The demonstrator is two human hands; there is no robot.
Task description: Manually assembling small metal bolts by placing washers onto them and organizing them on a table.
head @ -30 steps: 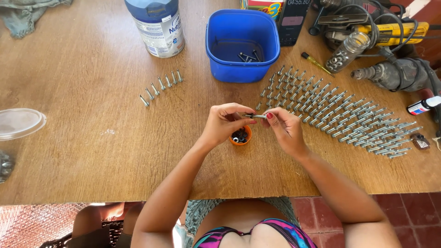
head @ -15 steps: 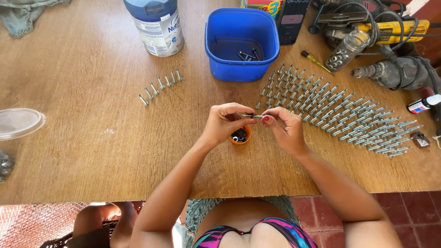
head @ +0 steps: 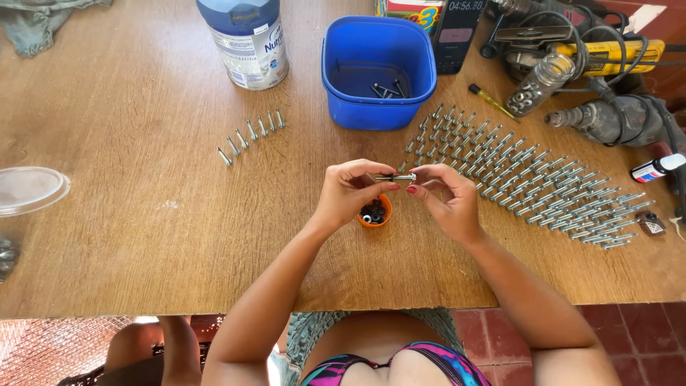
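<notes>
My left hand (head: 348, 189) and my right hand (head: 443, 196) meet above the wooden table (head: 128, 214), both pinching one small silver bolt (head: 397, 177) held level between their fingertips. Just below the bolt sits a small orange cap (head: 374, 212) with dark nuts or washers inside. To the right lies a wide spread of silver bolts (head: 529, 182) laid in rows. A short row of several bolts (head: 251, 134) lies to the left of my hands.
A blue plastic tub (head: 377, 64) with a few dark screws stands behind my hands, next to a blue-lidded white can (head: 248, 39). Power tools (head: 607, 86), a glass jar (head: 537, 84), a yellow screwdriver (head: 493, 102) and a marker (head: 657, 168) crowd the right. A clear lid (head: 28, 189) lies left.
My hands stay in the same place on the bolt; only the fingers have shifted slightly on it. Nothing else has moved.
</notes>
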